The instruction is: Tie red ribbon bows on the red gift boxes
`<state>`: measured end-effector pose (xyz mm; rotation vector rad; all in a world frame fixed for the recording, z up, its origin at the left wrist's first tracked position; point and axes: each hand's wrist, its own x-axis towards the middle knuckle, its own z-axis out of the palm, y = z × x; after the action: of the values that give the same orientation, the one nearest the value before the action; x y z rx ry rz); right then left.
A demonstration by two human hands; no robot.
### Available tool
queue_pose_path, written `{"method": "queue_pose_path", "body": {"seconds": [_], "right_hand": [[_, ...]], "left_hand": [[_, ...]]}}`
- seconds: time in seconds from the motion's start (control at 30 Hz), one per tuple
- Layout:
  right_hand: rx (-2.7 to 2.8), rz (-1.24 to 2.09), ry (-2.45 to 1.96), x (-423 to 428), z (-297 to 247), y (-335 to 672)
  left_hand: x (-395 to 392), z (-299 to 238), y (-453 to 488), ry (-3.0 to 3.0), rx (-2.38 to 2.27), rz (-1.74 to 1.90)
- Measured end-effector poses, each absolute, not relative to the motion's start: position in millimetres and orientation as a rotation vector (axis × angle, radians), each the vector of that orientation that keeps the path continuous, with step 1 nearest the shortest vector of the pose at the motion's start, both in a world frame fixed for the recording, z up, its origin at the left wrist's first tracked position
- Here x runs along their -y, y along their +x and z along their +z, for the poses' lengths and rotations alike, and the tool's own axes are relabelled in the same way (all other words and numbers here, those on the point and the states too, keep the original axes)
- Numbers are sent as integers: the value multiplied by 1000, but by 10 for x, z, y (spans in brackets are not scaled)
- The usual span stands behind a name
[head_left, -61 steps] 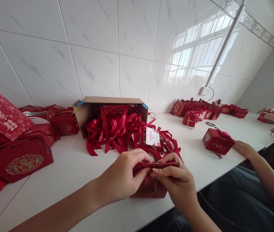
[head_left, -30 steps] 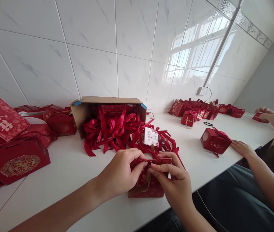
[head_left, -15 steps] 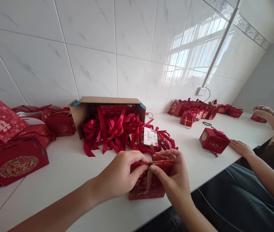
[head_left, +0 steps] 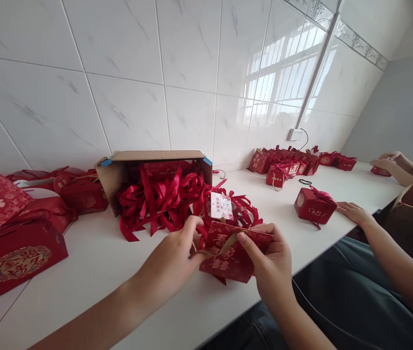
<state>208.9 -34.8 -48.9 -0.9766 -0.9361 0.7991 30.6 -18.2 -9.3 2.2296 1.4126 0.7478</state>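
Observation:
A red gift box [head_left: 228,265] with pale lettering is tilted up above the white table in front of me. My right hand [head_left: 270,257] grips its top right edge, with the thumb on the front face near a small gold spot. A gold ribbon [head_left: 228,244] hangs from the top across the front. At the box's left side, my left hand [head_left: 180,253] has thumb and fingers closed on the ribbon's loose end. Just behind the box lies a pile of red ribbons [head_left: 170,194] with a white card [head_left: 221,206] on it.
The ribbons spill from a cardboard box [head_left: 155,155] against the tiled wall. Larger red boxes [head_left: 20,257] stand at the left. A finished-looking red box with a bow [head_left: 315,206] sits at the right, near another person's hand [head_left: 355,214]. More red boxes [head_left: 294,163] line the wall.
The box has tilted, so its front face shows more. My left hand has moved off the top edge to the left and down, drawing the ribbon end sideways. The view has shifted slightly.

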Motion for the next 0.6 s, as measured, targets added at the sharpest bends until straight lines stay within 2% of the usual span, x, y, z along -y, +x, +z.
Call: {"method": "queue_pose_path", "body": {"seconds": [0.17, 0.33, 0.5, 0.6], "right_hand": [[922, 808, -950, 331, -483, 2143], [1237, 551, -823, 410, -462, 2085], [1502, 322, -676, 607, -408, 1944], [1582, 239, -616, 661, -383, 1921]], "left_hand": [[158, 279, 58, 2238, -1376, 656], [226, 559, -149, 2130, -1132, 1049], [406, 568, -28, 1802, -813, 1477], [451, 525, 53, 1876, -837, 1458]]}}
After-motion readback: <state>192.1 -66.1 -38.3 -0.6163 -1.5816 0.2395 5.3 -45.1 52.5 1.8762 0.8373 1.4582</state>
